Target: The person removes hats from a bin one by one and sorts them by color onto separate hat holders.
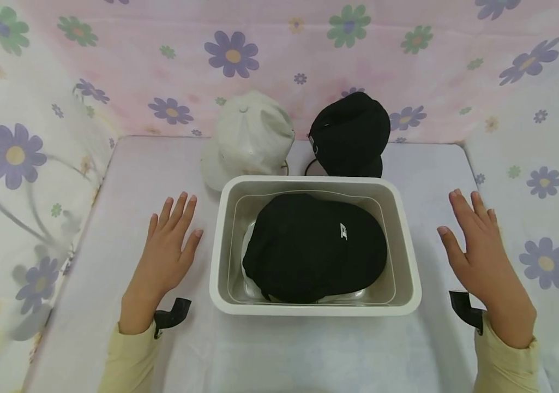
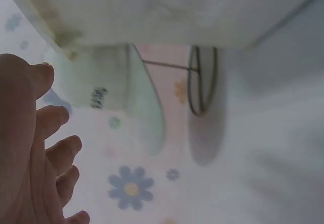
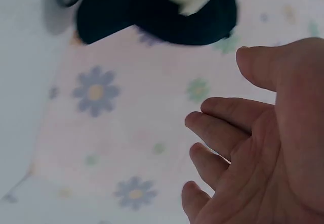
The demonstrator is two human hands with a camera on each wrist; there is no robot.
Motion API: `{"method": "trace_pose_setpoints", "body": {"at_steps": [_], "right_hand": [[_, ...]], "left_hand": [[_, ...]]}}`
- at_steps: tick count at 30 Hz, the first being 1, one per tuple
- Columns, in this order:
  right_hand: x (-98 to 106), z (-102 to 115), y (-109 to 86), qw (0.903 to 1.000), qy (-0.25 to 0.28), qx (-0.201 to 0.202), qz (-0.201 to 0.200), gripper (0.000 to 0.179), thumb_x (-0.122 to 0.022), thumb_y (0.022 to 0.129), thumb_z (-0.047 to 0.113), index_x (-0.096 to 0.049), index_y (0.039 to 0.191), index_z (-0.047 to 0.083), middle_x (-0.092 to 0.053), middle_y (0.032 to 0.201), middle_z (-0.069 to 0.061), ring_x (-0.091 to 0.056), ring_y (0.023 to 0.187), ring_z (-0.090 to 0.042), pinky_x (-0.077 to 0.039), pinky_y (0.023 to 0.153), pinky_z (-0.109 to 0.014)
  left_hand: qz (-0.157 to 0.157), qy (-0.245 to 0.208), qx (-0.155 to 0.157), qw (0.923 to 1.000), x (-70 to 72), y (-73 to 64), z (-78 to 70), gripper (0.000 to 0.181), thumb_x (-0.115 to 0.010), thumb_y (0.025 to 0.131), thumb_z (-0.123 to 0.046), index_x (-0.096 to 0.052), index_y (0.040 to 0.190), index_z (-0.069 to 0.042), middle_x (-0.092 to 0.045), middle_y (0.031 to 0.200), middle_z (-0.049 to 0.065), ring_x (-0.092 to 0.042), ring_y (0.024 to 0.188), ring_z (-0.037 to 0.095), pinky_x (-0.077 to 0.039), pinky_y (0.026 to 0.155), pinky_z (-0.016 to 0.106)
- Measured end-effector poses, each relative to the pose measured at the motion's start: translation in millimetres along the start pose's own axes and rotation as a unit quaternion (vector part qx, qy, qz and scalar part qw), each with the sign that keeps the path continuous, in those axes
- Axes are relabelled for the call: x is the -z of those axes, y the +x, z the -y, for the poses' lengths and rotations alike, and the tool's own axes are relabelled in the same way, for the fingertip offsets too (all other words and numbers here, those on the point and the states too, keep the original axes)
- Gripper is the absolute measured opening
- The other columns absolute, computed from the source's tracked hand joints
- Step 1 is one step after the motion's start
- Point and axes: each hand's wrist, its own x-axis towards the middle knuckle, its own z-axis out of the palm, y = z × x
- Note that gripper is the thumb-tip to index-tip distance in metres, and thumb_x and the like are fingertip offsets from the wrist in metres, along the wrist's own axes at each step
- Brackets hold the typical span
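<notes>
My left hand (image 1: 168, 251) is spread, fingers extended, to the left of a white plastic bin (image 1: 313, 310). On the bin's other side, my right hand (image 1: 480, 256) is held the same way. Both hands hold nothing and stand apart from the bin. Inside it lies a black cap (image 1: 304, 245), brim to the right, with a small white logo (image 1: 343, 231) on it. A pale edge of something beneath shows along the cap's left side; the rest is hidden.
Behind the bin, a cream-white cap (image 1: 254, 134) and another black cap (image 1: 350, 134) sit raised against the flowered backdrop (image 1: 279, 33). A thin dark wire stand (image 2: 196, 87) shows by the white cap in the left wrist view. A pale cloth (image 1: 259, 355) covers the table.
</notes>
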Motion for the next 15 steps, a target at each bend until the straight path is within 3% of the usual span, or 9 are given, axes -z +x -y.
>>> {"method": "trace_pose_setpoints", "body": {"at_steps": [6,11,15], "right_hand": [[16.2,49.1,20.4,0.9933,0.005,0.097,0.063,0.072,-0.066,0.099,0.016,-0.03,0.161,0.011,-0.033,0.164,-0.014,-0.015,0.157,-0.026,-0.004,0.128,-0.037],[15.8,90.0,39.2,0.9712,0.014,0.156,0.179,0.076,-0.066,0.101,0.022,-0.023,0.163,0.021,-0.026,0.168,-0.002,-0.018,0.157,-0.02,-0.009,0.122,-0.016],[6.3,118.6,56.5,0.9454,0.016,0.178,0.273,0.073,-0.058,0.105,0.036,-0.015,0.164,0.028,-0.016,0.17,0.007,-0.013,0.157,-0.016,-0.021,0.124,-0.029]], "left_hand": [[0.021,-0.019,-0.028,0.9992,13.8,-0.9,-30.1,0.063,-0.044,0.109,-0.035,-0.02,0.164,-0.016,-0.015,0.17,0.01,-0.005,0.157,0.037,-0.006,0.12,0.068],[0.043,-0.013,-0.035,0.9984,15.4,-7.9,-47.2,0.064,-0.047,0.109,-0.034,-0.019,0.164,-0.018,-0.014,0.17,0.007,-0.004,0.158,0.034,-0.006,0.122,0.065],[0.06,-0.002,-0.049,0.997,14.4,-11.1,-58.7,0.067,-0.049,0.108,-0.036,-0.017,0.164,-0.021,-0.013,0.171,0.004,-0.004,0.158,0.033,-0.005,0.123,0.064]]}}
